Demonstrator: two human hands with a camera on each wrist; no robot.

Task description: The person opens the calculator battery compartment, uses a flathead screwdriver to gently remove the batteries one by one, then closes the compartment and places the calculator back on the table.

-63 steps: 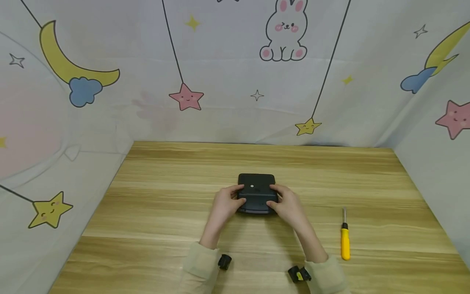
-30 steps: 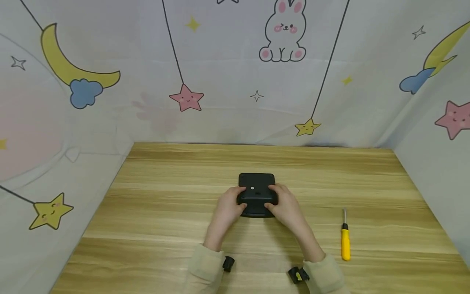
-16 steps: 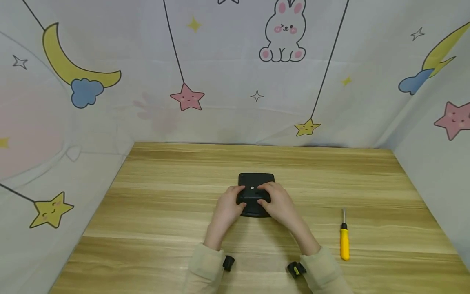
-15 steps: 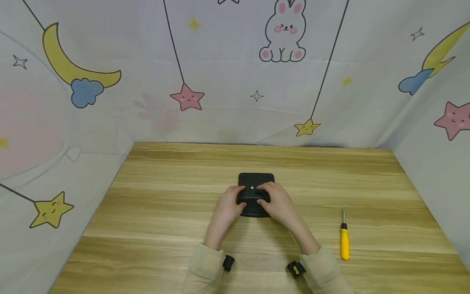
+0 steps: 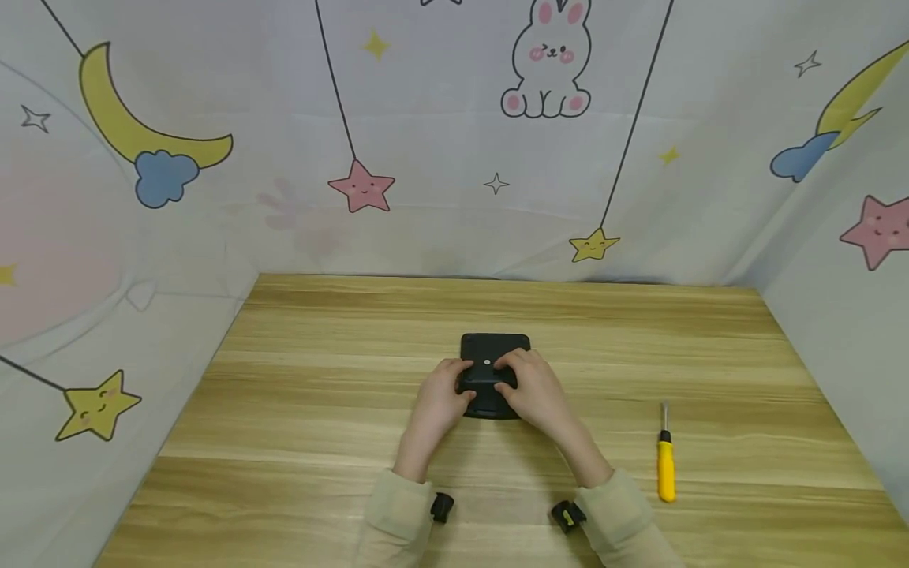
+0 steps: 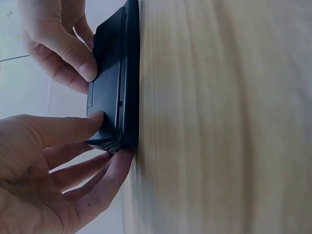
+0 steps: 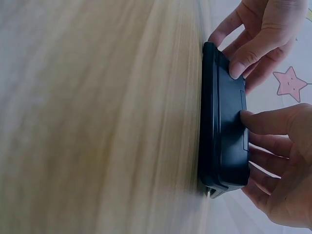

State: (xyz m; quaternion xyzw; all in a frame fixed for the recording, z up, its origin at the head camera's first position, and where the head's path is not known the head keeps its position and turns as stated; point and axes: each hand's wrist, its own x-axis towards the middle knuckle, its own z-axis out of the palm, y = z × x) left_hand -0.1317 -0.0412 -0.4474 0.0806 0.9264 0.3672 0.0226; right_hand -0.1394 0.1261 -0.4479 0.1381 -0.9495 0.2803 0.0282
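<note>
A black, flat-bodied device (image 5: 490, 341) with a raised middle part and a small pale dot lies on the wooden table. My left hand (image 5: 438, 398) grips its left edge, thumb on the near part and fingers at the side; in the left wrist view the left hand (image 6: 63, 170) has fingertips down by its lower edge. My right hand (image 5: 536, 390) rests on the right half, thumb and fingertips on the raised part. The right wrist view shows the right hand's (image 7: 285, 156) thumb pressing the device's (image 7: 231, 131) face, other fingers behind. What lies under the device is hidden.
A screwdriver (image 5: 666, 469) with a yellow handle lies on the table (image 5: 319, 355) to the right, its tip pointing away. Cloth (image 5: 440, 142) printed with stars, moons and a rabbit hangs behind the table and along both sides.
My right hand has slid left from the device's right edge onto its raised part. My left hand has stayed at the left edge. The device and screwdriver lie about where they were.
</note>
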